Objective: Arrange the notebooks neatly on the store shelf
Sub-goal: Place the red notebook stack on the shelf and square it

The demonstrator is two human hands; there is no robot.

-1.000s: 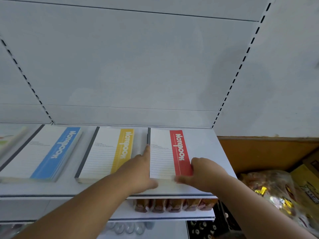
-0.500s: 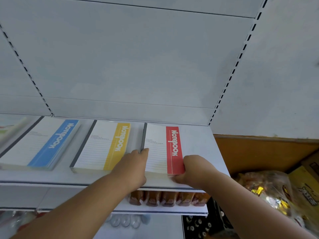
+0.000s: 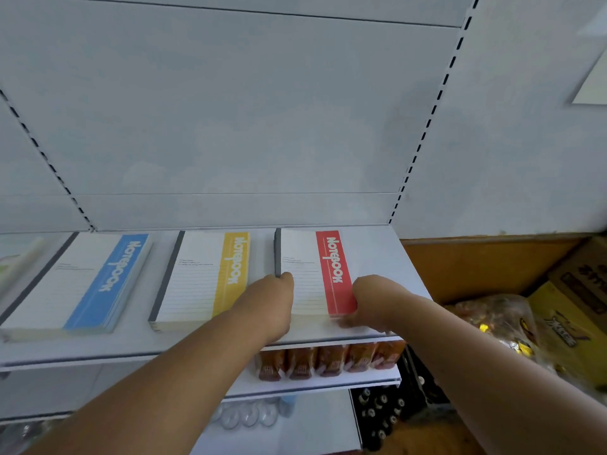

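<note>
My hands, left hand (image 3: 272,300) and right hand (image 3: 369,298), clamp the red notebook stack's (image 3: 315,274) side edges at lower centre; it looks stiff, weighty, best squared from both sides.

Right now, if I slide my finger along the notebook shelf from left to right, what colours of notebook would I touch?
blue notebook → yellow notebook → red notebook, which both hands are on: left hand at its left edge, right hand at its right edge.
</note>
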